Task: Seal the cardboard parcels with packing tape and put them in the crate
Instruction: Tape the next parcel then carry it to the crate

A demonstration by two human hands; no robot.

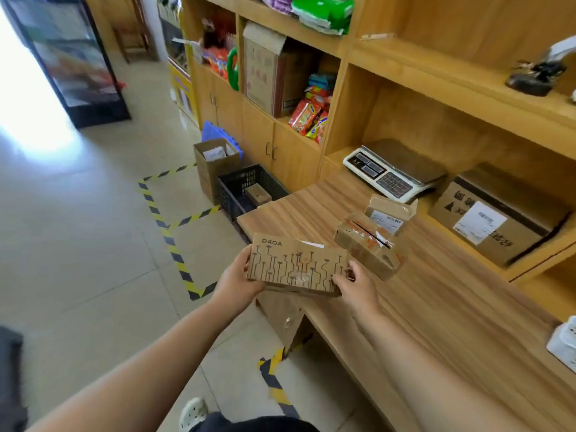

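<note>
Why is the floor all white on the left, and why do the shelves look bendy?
Head view: bright daylight washes out the floor at left. The wide lens curves the shelves. The glass cabinet and the far-right edge are smeared with blur. The parcel in the middle looks fairly sharp.

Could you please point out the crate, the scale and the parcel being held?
crate (pixel 239 179): head view, on its far mesh wall.
scale (pixel 394 183): head view, on its keypad.
parcel (pixel 296 263): head view, on its printed top face.
</note>
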